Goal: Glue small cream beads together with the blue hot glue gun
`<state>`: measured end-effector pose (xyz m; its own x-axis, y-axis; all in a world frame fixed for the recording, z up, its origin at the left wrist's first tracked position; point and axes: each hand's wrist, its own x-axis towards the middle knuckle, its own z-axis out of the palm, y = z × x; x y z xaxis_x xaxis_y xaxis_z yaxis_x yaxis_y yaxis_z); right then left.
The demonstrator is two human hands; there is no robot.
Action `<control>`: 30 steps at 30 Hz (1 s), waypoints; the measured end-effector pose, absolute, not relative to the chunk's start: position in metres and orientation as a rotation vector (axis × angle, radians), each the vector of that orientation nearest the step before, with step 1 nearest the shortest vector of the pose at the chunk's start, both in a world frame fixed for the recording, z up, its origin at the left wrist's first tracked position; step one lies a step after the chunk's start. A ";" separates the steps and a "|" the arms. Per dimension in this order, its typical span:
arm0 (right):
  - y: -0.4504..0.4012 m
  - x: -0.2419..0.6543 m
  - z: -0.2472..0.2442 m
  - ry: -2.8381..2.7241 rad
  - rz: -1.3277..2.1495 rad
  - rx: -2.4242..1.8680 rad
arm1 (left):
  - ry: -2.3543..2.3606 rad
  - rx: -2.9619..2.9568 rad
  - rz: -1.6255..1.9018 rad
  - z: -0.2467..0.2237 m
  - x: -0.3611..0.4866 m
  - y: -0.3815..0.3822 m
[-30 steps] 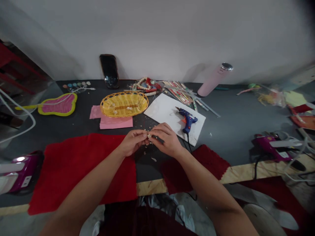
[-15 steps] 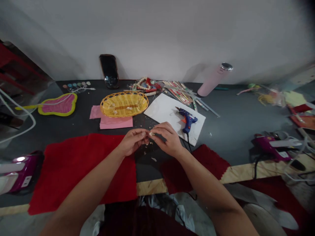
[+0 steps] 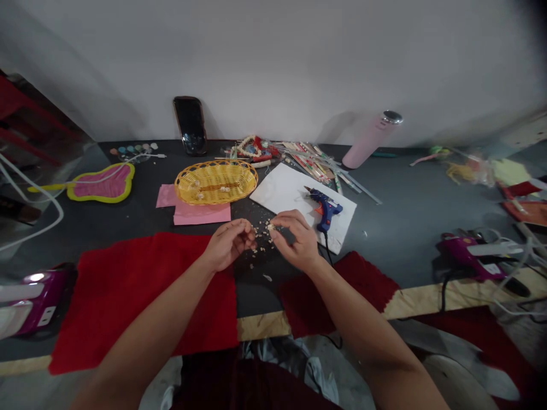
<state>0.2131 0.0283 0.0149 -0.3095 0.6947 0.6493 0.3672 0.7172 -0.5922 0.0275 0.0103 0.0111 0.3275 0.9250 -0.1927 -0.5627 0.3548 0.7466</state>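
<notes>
Between thumb and fingers, my right hand [image 3: 297, 240] pinches a small cream-coloured piece [image 3: 270, 226], too small to name. My left hand [image 3: 228, 245] is a short way to its left, thumb and fingers curled together above the edge of the red cloth [image 3: 149, 290]; whatever they hold, if anything, is hidden. Pale crumb-like bits [image 3: 262, 249] lie scattered on the dark table between the two hands. Just beyond them is a yellow woven basket [image 3: 205, 193] with a brown stick and a few whitish bits inside. A blue glue gun [image 3: 329, 212] rests on a white board [image 3: 277, 191] beside my right hand.
Pink paper [image 3: 200, 214] lies under the basket. A phone [image 3: 190, 125] and a pink bottle [image 3: 371, 139] stand by the wall, with patterned sticks [image 3: 305, 159] between them. Purple glue guns [image 3: 470, 255] lie at both sides. The glue gun's cord [image 3: 328, 249] runs past my right hand.
My hands have moved apart from where their fingertips met. The right hand has drawn slightly right with the small cream piece; the left has shifted slightly left.
</notes>
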 end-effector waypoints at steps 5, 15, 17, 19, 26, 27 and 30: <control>0.029 0.211 0.015 -1.961 0.383 -0.805 | 0.745 0.713 1.103 0.014 0.023 0.009; 0.030 0.211 0.013 -1.993 0.386 -0.808 | 0.855 0.839 1.159 0.003 0.017 0.008; 0.030 0.211 0.013 -2.004 0.386 -0.809 | 0.844 0.839 1.145 0.002 0.016 0.009; 0.030 0.210 0.013 -2.013 0.383 -0.810 | 0.817 0.822 1.122 0.002 0.016 0.011; 0.029 0.209 0.011 -2.051 0.406 -0.805 | 0.770 0.771 1.083 0.007 0.020 0.011; 0.029 0.209 0.011 -2.055 0.411 -0.806 | 0.787 0.787 1.095 0.006 0.020 0.011; 0.030 0.209 0.010 -2.058 0.420 -0.809 | 0.848 0.841 1.127 0.003 0.018 0.011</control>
